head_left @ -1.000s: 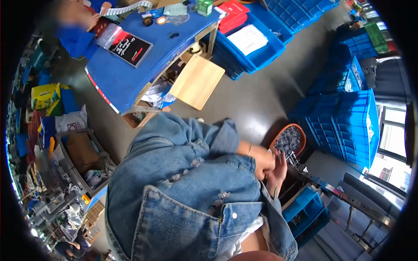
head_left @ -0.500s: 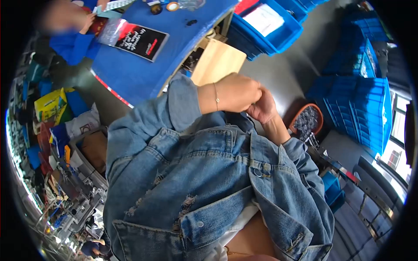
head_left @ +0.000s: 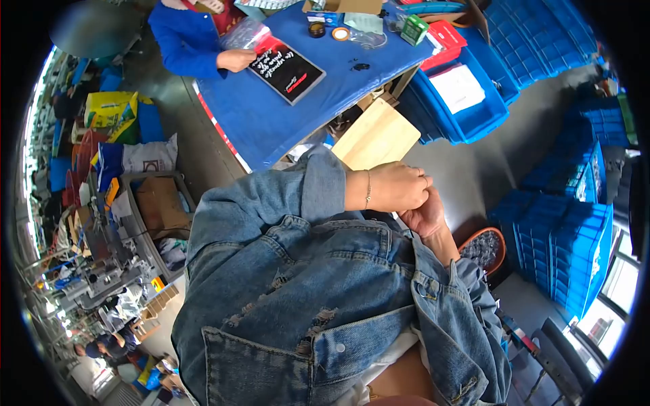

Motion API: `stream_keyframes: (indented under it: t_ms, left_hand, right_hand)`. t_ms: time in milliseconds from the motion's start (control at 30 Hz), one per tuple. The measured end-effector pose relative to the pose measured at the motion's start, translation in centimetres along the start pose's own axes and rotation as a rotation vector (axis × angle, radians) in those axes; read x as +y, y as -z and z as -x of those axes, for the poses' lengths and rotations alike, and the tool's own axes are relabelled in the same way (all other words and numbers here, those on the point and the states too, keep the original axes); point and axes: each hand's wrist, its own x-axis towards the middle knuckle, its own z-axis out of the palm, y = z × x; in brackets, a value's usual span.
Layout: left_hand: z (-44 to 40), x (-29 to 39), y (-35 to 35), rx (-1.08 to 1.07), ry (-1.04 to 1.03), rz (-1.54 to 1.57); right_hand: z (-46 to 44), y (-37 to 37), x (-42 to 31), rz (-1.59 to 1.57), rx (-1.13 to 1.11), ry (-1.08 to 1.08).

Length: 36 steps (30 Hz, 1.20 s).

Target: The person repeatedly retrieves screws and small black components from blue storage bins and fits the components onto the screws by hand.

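Note:
My left hand [head_left: 398, 187], with a thin bracelet at its wrist and a ring on one finger, is closed in front of my denim jacket [head_left: 271, 271]. Its fingertips meet my right hand [head_left: 426, 215], which is curled just below it. Whatever lies between the fingers, if anything, is hidden. Beyond my hands a light wooden board [head_left: 376, 135] stands by the table; neither hand touches it.
On the blue table [head_left: 244, 128], another person's hand [head_left: 236, 60] touches a black-and-red package [head_left: 288, 71]. Blue crates [head_left: 555, 237] stand at right, near a reddish tub [head_left: 497, 237] of small pieces. A grey bin [head_left: 186, 196] stands left.
My view has shifted, so the table and my hands appear farther right and lower. My hands stay together. The other person's hand is now at the package's edge.

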Motion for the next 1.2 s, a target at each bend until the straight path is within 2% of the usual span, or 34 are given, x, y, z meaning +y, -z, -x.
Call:
stream_keyframes:
  t_ms: [267,433,500,600,733,833,1167,1200]
  left_hand:
    - [-0.1,0.9,-0.8,0.114,0.022,-0.080]
    - [-0.2,1.3,-0.9,0.122,0.084,-0.046]
    - [-0.2,1.5,-0.8,0.050,0.104,-0.016]
    - [-0.2,1.8,-1.1,0.086,0.125,0.036]
    - [-0.7,2.2,-1.0,0.136,0.129,0.087]
    - [-0.8,2.5,-0.9,0.155,0.172,0.147]
    - [-1.4,2.1,-1.7,0.136,0.185,0.095]
    - [-1.7,2.1,-1.7,0.103,0.196,0.094]
  right_hand:
    - [1.0,0.1,-0.2,0.051,0.127,-0.024]
    - [0.7,1.6,-0.5,0.040,-0.132,-0.054]
    - [1.1,0.8,-0.3,0.125,-0.011,0.006]
    - [1.9,-0.3,-0.4,0.212,0.081,0.027]
    - [1.7,1.1,-0.9,0.166,0.037,0.035]
    - [2.0,0.4,-1.0,0.177,0.106,0.036]
    - [1.9,1.3,-1.3,0.091,-0.035,0.059]
    - [1.9,1.7,-1.5,0.033,-0.154,0.031]
